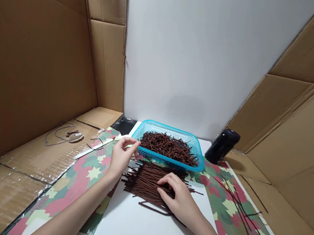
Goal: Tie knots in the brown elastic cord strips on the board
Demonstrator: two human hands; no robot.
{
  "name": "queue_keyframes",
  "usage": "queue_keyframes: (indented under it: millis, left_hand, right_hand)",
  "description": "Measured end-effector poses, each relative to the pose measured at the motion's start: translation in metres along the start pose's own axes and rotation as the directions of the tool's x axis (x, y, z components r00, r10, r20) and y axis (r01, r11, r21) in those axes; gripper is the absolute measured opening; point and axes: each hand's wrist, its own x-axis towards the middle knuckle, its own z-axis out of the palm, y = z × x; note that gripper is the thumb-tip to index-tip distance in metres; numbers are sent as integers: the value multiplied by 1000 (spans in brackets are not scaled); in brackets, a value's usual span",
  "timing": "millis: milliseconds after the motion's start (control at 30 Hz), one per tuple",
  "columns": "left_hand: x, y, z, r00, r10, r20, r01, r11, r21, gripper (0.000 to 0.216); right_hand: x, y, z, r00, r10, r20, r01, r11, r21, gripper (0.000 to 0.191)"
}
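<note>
Thin dark brown sticks (146,183) lie side by side in a loose flat stack on a white sheet (135,225). Over the right part of this stack rests my right hand (174,194), thumb and fingers apart. A blue plastic basket (166,157) stands just behind, full of short brown pieces (167,145). At the basket's front left corner is my left hand (124,153), its thumb and fingertips pinched together. Whatever it may hold there is too small to make out. One bent stick (153,208) lies in front of the stack.
Several loose sticks (244,212) lie on the patterned cover at the right. A black object (222,145) stands right of the basket. At the left are a white strip (93,149) and a pale rounded item (76,137) with cord. Cardboard walls (39,49) rise on both sides.
</note>
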Motion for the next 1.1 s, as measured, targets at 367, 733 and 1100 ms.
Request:
queue_keyframes:
  millis: [367,733,1100]
  left_hand:
    - [23,-20,-40,970,-77,230,-43,879,475,7]
    - [23,2,-41,787,-193,587,-17,943,332,10]
    - [18,1,-22,981,82,178,-83,997,0,32]
  right_hand:
    - [1,4,3,1000,18,23,-17,999,-44,9]
    - [1,-1,1,999,17,35,-14,997,-74,10]
    - [1,-3,1,1000,9,-3,-9,1000,12,10]
